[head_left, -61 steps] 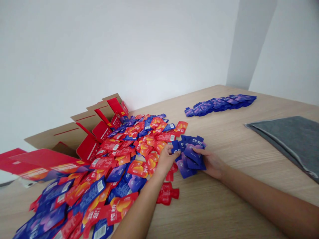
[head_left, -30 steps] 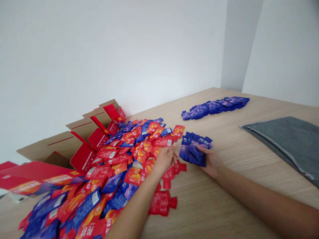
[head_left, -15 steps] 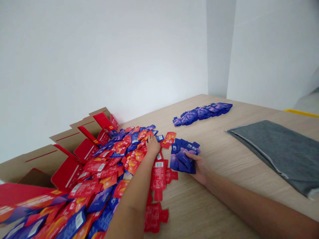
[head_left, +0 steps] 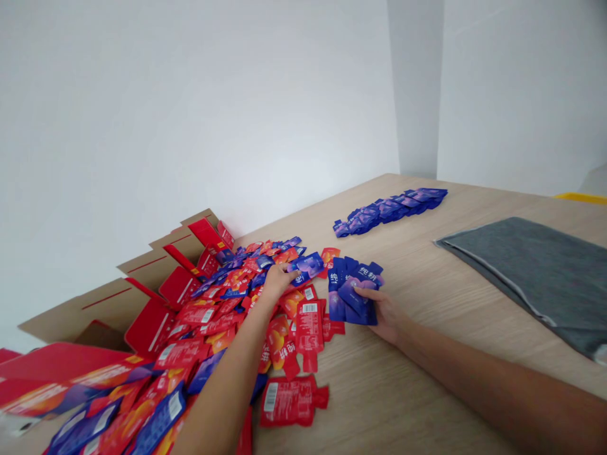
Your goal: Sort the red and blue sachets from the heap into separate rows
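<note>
My right hand (head_left: 383,314) grips a fanned bunch of blue-purple pouches (head_left: 353,297) above the table, thumb on top. Between the fingers of my left hand (head_left: 279,278) is a single blue pouch (head_left: 307,268), held at its left end over the edge of the pile. Beneath and around the left forearm spreads a heap of red-orange and blue pouches (head_left: 227,284), some with barcodes up. Red pouches lie at the heap's near right edge, one of them a loose red pouch (head_left: 291,402) lying flat.
Open cardboard boxes (head_left: 156,256) with red flaps line the left side behind the heap. A neat overlapping row of blue pouches (head_left: 389,212) lies farther back on the wooden table (head_left: 427,373). At right is a folded grey cloth (head_left: 535,272); something yellow (head_left: 581,198) shows beyond the table edge.
My left hand has picked a blue pouch out of the heap and drawn slightly back with it. The right hand keeps its bunch in nearly the same place. The view has shifted slightly.
</note>
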`<act>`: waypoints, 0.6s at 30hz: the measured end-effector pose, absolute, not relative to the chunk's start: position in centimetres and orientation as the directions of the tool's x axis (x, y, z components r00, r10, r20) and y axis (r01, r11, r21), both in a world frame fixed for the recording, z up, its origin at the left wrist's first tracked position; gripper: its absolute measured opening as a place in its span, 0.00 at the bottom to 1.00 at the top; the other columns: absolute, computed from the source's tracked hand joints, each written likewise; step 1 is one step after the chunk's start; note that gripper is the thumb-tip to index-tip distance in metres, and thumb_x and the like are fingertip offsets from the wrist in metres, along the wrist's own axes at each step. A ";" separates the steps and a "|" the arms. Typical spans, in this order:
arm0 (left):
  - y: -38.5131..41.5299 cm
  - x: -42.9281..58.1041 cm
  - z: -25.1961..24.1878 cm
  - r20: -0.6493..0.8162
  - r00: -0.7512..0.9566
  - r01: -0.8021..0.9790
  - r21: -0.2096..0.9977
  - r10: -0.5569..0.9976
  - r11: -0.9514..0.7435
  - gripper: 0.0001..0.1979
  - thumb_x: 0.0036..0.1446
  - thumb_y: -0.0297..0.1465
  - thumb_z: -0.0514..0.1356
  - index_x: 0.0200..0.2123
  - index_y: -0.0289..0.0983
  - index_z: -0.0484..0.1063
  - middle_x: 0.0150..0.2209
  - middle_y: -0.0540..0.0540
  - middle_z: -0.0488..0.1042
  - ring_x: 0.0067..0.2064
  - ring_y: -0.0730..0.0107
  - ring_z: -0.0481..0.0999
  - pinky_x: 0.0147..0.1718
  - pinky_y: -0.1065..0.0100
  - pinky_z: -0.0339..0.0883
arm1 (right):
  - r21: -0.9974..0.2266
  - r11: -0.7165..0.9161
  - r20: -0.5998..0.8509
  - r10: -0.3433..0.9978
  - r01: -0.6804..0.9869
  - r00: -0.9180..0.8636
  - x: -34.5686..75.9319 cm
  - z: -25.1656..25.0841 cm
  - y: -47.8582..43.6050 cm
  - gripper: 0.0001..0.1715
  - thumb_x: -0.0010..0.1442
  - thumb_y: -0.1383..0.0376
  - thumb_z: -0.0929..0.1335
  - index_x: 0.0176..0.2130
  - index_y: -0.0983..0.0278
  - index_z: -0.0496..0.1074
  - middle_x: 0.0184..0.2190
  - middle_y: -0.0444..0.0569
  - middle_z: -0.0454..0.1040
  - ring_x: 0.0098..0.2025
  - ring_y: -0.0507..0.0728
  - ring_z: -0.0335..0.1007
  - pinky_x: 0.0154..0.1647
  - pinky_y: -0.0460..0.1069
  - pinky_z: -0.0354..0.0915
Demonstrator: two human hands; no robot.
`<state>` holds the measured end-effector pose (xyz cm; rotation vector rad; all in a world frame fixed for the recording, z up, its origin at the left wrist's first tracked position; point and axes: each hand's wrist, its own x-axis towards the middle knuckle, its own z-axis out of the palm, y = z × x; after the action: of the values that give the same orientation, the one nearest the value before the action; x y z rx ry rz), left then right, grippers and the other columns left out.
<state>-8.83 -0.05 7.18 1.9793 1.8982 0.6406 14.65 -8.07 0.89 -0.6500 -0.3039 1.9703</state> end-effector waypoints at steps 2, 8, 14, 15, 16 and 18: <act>-1.5 -8.7 8.4 -0.053 0.128 0.796 0.601 0.990 -0.071 0.09 0.44 0.34 0.61 0.19 0.35 0.71 0.18 0.53 0.68 0.22 0.73 0.66 0.25 0.73 0.59 | -0.475 -0.480 -0.315 0.875 -0.737 -0.367 14.8 1.0 -8.1 0.07 0.54 0.72 0.67 0.32 0.66 0.75 0.27 0.48 0.80 0.29 0.55 0.77 0.42 0.51 0.72; -5.9 -6.8 10.5 -0.397 0.517 0.698 0.708 0.758 -0.105 0.05 0.41 0.27 0.60 0.17 0.35 0.71 0.16 0.56 0.63 0.20 0.79 0.59 0.21 0.74 0.51 | -0.505 -0.534 -0.261 0.843 -0.678 -0.470 15.2 1.0 -8.4 0.06 0.54 0.70 0.67 0.33 0.67 0.75 0.30 0.50 0.80 0.33 0.56 0.77 0.46 0.51 0.71; -6.0 -4.6 8.9 -0.171 0.346 0.433 0.901 0.922 0.004 0.09 0.34 0.21 0.64 0.24 0.35 0.72 0.22 0.56 0.71 0.25 0.77 0.68 0.28 0.75 0.60 | -0.514 -0.599 -0.252 0.790 -0.614 -0.559 14.9 1.0 -9.1 0.08 0.53 0.70 0.68 0.36 0.67 0.75 0.30 0.50 0.80 0.33 0.57 0.78 0.47 0.53 0.71; -5.9 -4.3 8.3 -0.143 0.264 0.345 0.938 0.954 0.045 0.11 0.34 0.20 0.63 0.26 0.36 0.72 0.23 0.55 0.71 0.25 0.77 0.69 0.28 0.75 0.61 | -0.509 -0.602 -0.259 0.789 -0.615 -0.557 14.9 1.0 -9.1 0.08 0.53 0.70 0.68 0.36 0.67 0.74 0.30 0.49 0.80 0.33 0.57 0.78 0.47 0.53 0.71; -5.8 -4.0 7.8 -0.142 0.187 0.253 0.963 0.972 0.092 0.13 0.35 0.19 0.63 0.28 0.36 0.71 0.23 0.55 0.72 0.25 0.77 0.70 0.28 0.75 0.62 | -0.502 -0.605 -0.261 0.787 -0.618 -0.558 14.9 1.0 -9.0 0.08 0.53 0.70 0.68 0.36 0.66 0.74 0.30 0.49 0.80 0.34 0.57 0.78 0.48 0.54 0.70; -5.9 -3.4 6.7 -0.199 0.080 0.086 0.978 0.977 0.192 0.14 0.37 0.20 0.63 0.32 0.36 0.70 0.23 0.54 0.73 0.23 0.76 0.71 0.26 0.74 0.63 | -0.487 -0.609 -0.254 0.785 -0.626 -0.566 14.8 1.0 -8.9 0.09 0.53 0.70 0.68 0.37 0.66 0.74 0.30 0.49 0.80 0.35 0.57 0.78 0.48 0.54 0.70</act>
<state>-3.41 -5.87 6.70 1.1579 1.2863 0.9612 14.80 -8.89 0.98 -0.5744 -0.4393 2.1881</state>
